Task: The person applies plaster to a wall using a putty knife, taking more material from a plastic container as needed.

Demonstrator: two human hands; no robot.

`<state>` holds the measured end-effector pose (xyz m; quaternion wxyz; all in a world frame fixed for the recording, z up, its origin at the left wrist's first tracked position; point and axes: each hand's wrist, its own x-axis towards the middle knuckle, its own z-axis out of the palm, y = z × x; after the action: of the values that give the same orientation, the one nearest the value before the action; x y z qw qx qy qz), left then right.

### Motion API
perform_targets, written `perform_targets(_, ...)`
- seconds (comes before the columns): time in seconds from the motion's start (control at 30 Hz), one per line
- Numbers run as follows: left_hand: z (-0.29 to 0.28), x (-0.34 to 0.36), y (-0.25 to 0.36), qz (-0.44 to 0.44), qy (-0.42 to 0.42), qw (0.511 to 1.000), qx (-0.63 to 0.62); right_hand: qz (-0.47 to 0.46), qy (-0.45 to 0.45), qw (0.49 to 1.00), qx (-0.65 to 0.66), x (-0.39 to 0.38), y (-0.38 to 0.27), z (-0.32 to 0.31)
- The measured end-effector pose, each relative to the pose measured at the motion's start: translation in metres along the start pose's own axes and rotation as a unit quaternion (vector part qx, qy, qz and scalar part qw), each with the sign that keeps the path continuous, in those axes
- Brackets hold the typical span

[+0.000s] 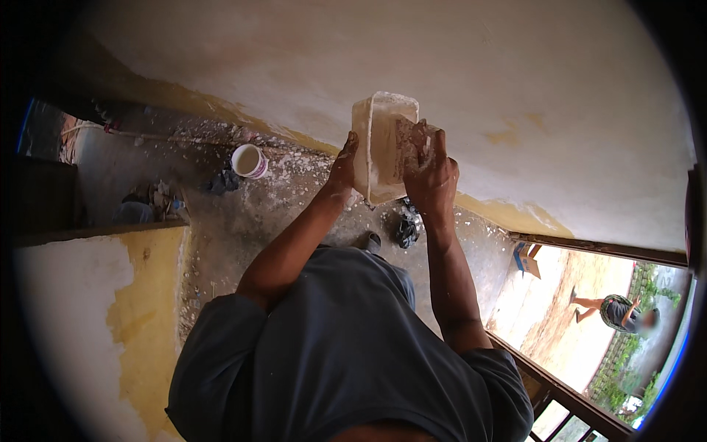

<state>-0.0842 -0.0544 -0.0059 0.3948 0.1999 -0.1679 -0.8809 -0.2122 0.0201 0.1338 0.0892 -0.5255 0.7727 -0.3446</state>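
In front of the wall I hold up a rectangular translucent plastic container, tilted, with pale putty-like smears along its rim and inside. My left hand grips its left side, thumb near the rim. On the right, my right hand is closed around a flat, brownish, smeared scraper-like piece that reaches into the container's opening. Its handle is hidden by my fingers, so its exact kind is hard to make out. Whitish residue marks the fingers of my right hand.
A plastered wall with yellow patches rises ahead. A white bucket and black plastic bags lie on the flake-strewn floor. A low yellow-and-white wall stands left. Through the doorway at right, a person is outside; a cardboard box sits near the threshold.
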Motion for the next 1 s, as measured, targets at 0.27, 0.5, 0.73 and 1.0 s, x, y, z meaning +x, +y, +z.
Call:
perform_targets(0.27, -0.001, -0.011, 0.016, -0.025, 0.002, 1.000, -0.018, -0.016, 0.011, 0.996, 0.092, -0.002, -0.005, -0.009)
perform_targets(0.5, 0.035, -0.026, 0.013, -0.033, 0.013, 0.999, 0.039, -0.011, 0.005, 0.994, 0.108, -0.019, -0.025, 0.018)
perform_targets(0.73, 0.039, -0.034, 0.015, -0.057, 0.011, 0.997, -0.059, -0.086, -0.022, 0.989, 0.121, -0.018, -0.018, 0.019)
perform_targets(1.0, 0.007, -0.015, 0.014, -0.027, -0.013, 0.998, -0.061, 0.069, -0.016, 0.992, 0.101, 0.001, -0.006, 0.005)
